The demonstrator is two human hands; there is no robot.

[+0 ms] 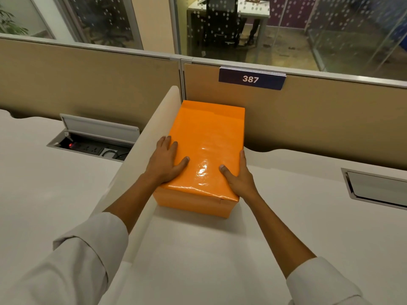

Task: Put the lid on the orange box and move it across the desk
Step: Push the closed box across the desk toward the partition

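A glossy orange box [193, 204] stands on the white desk [275, 216], close to the back partition and against the low white divider [141, 146]. Its orange lid [209, 139] sits on top and covers it fully. My left hand [165, 161] lies on the lid's near left side, fingers spread over the left edge, thumb on top. My right hand [239, 175] grips the near right corner of the lid, thumb on top and fingers down the right side. Both hands clasp the box between them.
A tan partition with a blue sign reading 387 [251, 79] stands right behind the box. An open cable hatch with sockets [92, 144] lies on the left desk. A closed hatch [378, 188] is set in the desk at right.
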